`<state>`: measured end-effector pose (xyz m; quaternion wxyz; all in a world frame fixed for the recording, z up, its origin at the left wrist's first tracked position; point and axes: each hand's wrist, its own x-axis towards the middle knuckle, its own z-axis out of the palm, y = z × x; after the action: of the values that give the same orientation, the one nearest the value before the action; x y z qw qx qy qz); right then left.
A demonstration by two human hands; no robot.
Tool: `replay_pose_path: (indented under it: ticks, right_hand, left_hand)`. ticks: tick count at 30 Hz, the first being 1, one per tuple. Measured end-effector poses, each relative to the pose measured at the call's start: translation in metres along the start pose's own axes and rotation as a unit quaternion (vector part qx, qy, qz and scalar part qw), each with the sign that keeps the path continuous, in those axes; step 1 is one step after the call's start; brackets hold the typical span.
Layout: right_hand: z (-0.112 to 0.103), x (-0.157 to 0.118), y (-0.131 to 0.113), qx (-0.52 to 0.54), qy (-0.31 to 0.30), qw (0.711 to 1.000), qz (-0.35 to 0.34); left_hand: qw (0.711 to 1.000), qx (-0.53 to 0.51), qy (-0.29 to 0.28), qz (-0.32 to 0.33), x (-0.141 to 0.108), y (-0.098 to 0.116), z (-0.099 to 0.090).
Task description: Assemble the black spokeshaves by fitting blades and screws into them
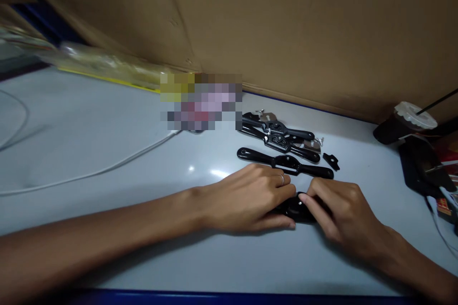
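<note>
A black spokeshave (296, 210) lies low over the table in front of me, largely covered by my hands. My left hand (259, 198), with a ring on one finger, is closed around its left handle. At the middle and right of the same tool, my right hand (334, 209) is closed, its thumb and bent fingers against the body; any small part in that pinch is hidden. Just beyond my fingers rests another black spokeshave body (286, 162). Farther back, spokeshaves with scrolled centres (278, 141) lie close together. Beside them is a loose black cap plate (331, 161).
Wing screws (319, 141) and brown blade pieces lie among the rear tools. A lidded drink cup (404, 121) with a straw stands at right, near a black stand (417, 167). A white cable (107, 170) crosses the left side toward a blurred-out patch. Cardboard (286, 24) walls the back.
</note>
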<state>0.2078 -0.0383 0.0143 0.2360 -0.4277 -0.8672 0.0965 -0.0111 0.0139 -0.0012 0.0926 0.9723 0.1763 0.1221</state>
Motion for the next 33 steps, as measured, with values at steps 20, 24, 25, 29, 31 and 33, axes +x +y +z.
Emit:
replay_pose_path:
  ticks: [20,24,25,29,31,33]
  right_hand:
    - [0.004,-0.006,-0.003,-0.097,0.030,0.991,-0.087]
    - [0.008,-0.006,-0.005,-0.019,0.022,0.999,-0.036]
    - [0.007,-0.005,-0.004,-0.009,0.027,0.999,-0.037]
    - [-0.002,-0.005,0.002,-0.020,0.044,0.994,-0.097]
    - [-0.005,-0.006,0.007,-0.045,0.030,0.991,-0.125]
    - [-0.004,-0.007,0.010,-0.057,0.019,0.990,-0.128]
  left_hand:
    - [1.000,-0.010,0.009,0.000,0.000,-0.001,0.002]
    - [1.000,-0.014,0.010,0.001,0.000,-0.001,0.001]
    - [1.000,-0.013,0.010,0.001,0.000,-0.001,0.001]
    - [1.000,-0.009,0.005,0.001,-0.001,-0.001,0.001]
    - [1.000,-0.008,0.001,0.001,-0.001,-0.001,0.001]
    - [1.000,-0.004,0.000,0.001,-0.001,-0.001,0.002]
